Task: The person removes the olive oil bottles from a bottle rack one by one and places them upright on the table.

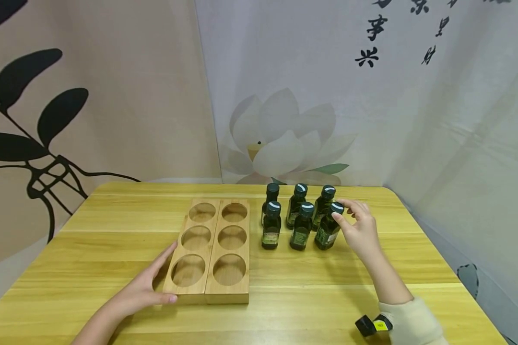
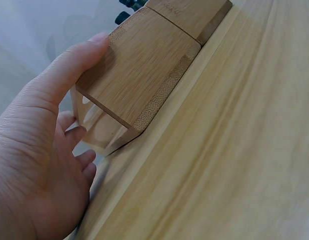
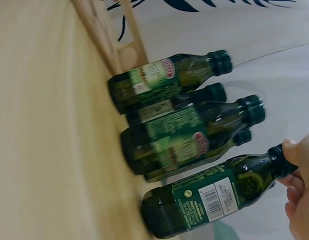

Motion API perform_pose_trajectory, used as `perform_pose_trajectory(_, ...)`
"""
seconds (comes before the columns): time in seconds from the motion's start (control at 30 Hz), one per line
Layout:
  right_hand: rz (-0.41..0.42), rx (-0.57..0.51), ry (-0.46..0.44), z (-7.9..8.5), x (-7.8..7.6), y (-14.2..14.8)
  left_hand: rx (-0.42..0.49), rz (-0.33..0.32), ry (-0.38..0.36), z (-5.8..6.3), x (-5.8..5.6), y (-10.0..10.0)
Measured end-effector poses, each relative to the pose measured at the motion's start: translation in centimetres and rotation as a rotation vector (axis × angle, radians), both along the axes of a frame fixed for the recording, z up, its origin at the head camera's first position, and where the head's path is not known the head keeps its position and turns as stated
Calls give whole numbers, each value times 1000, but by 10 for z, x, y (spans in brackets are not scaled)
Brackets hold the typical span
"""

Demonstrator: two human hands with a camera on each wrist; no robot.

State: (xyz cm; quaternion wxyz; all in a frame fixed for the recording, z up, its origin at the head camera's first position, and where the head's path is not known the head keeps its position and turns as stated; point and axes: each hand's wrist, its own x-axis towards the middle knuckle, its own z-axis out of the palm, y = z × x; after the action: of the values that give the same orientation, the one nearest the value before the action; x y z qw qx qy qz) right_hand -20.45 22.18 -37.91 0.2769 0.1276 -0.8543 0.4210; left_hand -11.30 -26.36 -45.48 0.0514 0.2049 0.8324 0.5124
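My right hand (image 1: 357, 227) pinches the dark cap of a green glass bottle (image 1: 326, 233), the front right one of a group. This bottle leans slightly; a barcode label (image 3: 213, 201) shows on its side in the right wrist view. To its left stand other small green bottles (image 1: 301, 232) with dark caps, upright in two rows. My left hand (image 1: 140, 292) rests at the near left corner of a light wooden holder (image 1: 206, 287). Its thumb touches the front face and its fingers lie loosely along the left side. Two joined blocks form the holder, each with three round hollows.
Both hands work over a yellow wood-grain table (image 1: 293, 311). A printed cloth (image 1: 155, 96) with plant drawings and writing hangs behind the table's far edge. On my right wrist is a small black device (image 1: 373, 326) with a yellow label.
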Motion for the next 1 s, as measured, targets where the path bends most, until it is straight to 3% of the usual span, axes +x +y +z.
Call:
perform_pose_trajectory(0.2,-15,-22,-9,-7,1,0,3,-7,2,0,-2,1)
perform_pose_trajectory(0.7,-8,-16,-61,-7,6,5,20,-46,9,-3,-2,-1)
perform_pose_trajectory(1.0,48,40,-3,2,10,16,10,-40,26,7,1,0)
